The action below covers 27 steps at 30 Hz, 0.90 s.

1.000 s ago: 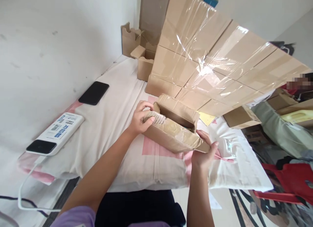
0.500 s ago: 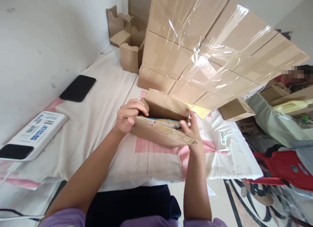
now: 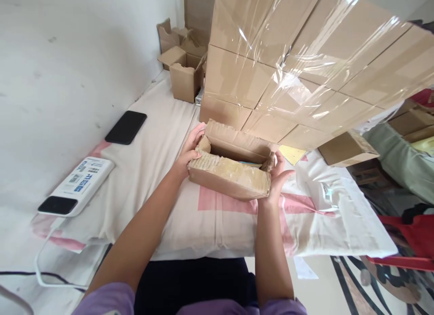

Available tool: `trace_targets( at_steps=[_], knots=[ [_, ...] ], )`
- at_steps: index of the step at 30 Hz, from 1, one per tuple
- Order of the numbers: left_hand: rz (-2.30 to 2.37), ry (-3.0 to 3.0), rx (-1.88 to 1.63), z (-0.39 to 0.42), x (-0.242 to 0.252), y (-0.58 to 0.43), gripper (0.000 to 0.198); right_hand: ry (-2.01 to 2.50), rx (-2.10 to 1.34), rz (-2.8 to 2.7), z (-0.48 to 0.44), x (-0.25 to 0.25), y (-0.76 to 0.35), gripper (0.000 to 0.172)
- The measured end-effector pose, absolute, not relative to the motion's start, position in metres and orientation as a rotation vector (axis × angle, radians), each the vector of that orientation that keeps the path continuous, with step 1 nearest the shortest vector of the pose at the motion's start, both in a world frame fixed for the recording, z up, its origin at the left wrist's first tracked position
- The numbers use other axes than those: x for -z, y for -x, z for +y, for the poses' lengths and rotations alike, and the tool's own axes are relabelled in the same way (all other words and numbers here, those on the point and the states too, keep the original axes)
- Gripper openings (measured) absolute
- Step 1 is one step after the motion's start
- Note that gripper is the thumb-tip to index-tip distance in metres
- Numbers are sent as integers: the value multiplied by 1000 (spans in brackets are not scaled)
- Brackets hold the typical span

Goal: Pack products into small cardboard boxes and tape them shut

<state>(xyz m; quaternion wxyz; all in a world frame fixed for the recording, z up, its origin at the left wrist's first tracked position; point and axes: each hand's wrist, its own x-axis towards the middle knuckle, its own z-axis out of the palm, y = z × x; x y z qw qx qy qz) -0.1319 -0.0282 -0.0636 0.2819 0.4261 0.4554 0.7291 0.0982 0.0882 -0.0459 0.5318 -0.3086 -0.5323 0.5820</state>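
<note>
A small worn cardboard box (image 3: 230,181) is between my two hands above the cloth-covered table, its top opened and tilted toward me. My left hand (image 3: 191,150) grips its left end, with the thumb over the near corner. At the right end, my right hand (image 3: 276,179) has its fingers behind the box and its palm against the side, thumb sticking out. Inside lies something with a blue and yellow edge (image 3: 251,164); most of it is hidden by the box walls. The near flap's upper edge looks frayed, with strips of tape on it.
A plastic-wrapped stack of cartons (image 3: 267,79) rises just behind the box. Open cartons (image 3: 185,82) stand at the back left. A black phone (image 3: 126,127) and a white power strip (image 3: 79,183) lie at left. Another carton (image 3: 347,148) sits at right, by a yellow sheet (image 3: 292,155).
The near flap has swung inward over the box's front edge. My right thumb has come out of the opening to the outside. The view has shifted slightly left.
</note>
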Motion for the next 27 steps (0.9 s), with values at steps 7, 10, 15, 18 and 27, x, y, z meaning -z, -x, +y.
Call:
trace_targets(
  at_steps=[7,10,15,18,27],
  knots=[
    [1101,-1121,-2114,-27,67,131,40,648,-1327,-1280,88,44,-96,37],
    [1042,-1118,-2128,-26,68,132,49,594,-1359,-1268,86,43,-97,31],
    [926,-1159,-2222,-22,74,138,52,607,-1480,-1287,89,45,-100,31],
    [947,-1210,-2265,-21,74,138,41,665,-1443,-1368,94,47,-101,31],
    [1161,-1283,-2202,-24,72,139,31,606,-1364,-1520,91,49,-107,27]
  ],
)
